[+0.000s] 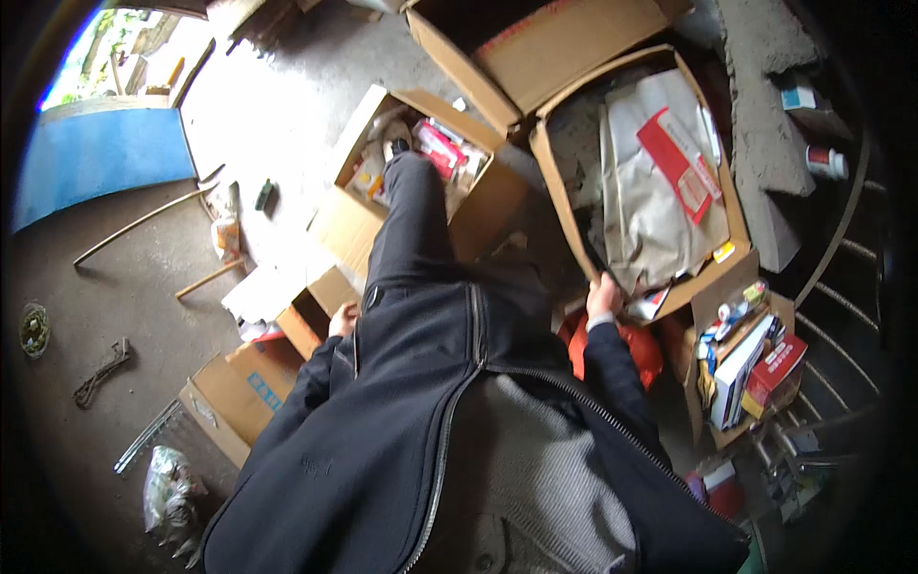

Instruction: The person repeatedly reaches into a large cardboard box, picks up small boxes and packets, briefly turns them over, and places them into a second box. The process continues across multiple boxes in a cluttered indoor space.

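My right hand [603, 298] is closed on the near left edge of a large open cardboard box [564, 196]. Inside that box lie a crumpled beige sheet [636, 191] and a flat red-and-white package [677, 158]. Low by my thigh is my left hand [342, 320], close to the flap of a smaller cardboard box [304, 325]; my jacket and sleeve hide most of its fingers. My leg stretches forward, and its shoe [395, 145] is in or over another open cardboard box [486, 143] holding mixed packages, one of them pink [440, 145].
Boxed and bottled goods fill a small carton [746, 430] at the right. A red round thing [636, 352] sits below my right forearm. Sticks [143, 225], a wire bundle [102, 373] and a plastic bag [167, 493] lie on the left floor. A concrete ledge [751, 91] runs along the right.
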